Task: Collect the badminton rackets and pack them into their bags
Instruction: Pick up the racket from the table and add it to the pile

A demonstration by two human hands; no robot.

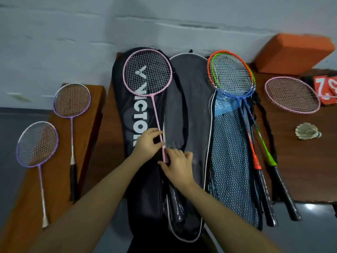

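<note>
1. I take the black Victor bag (127, 110) as my landmark; it lies lengthwise on the brown table (300, 170), its top end toward the wall.
2. The pink racket (147, 73) lies on that bag, head over the bag's top end, shaft running down its right edge.
3. My left hand (146, 143) pinches the lower shaft, fingers (155, 132) curled round it.
4. My right hand (177, 167) rests just below, fingers lying over the pink handle end (whether they truly clasp it, I cannot tell).
5. Touching the Victor bag's right side lies a grey cover (189, 114) with white piping, open along its edge, black grips showing inside near its lower end.
6. Further right of the bag, a blue mesh bag (231, 161) carries stacked rackets with orange, green and blue frames (231, 73).
7. Beyond those, well right of the bag, lie another pink racket (291, 94), a shuttlecock (307, 131) and an orange block (291, 53).
8. Left of the bag, on a separate brown bench, two purple rackets (72, 101) lie side by side.
</note>
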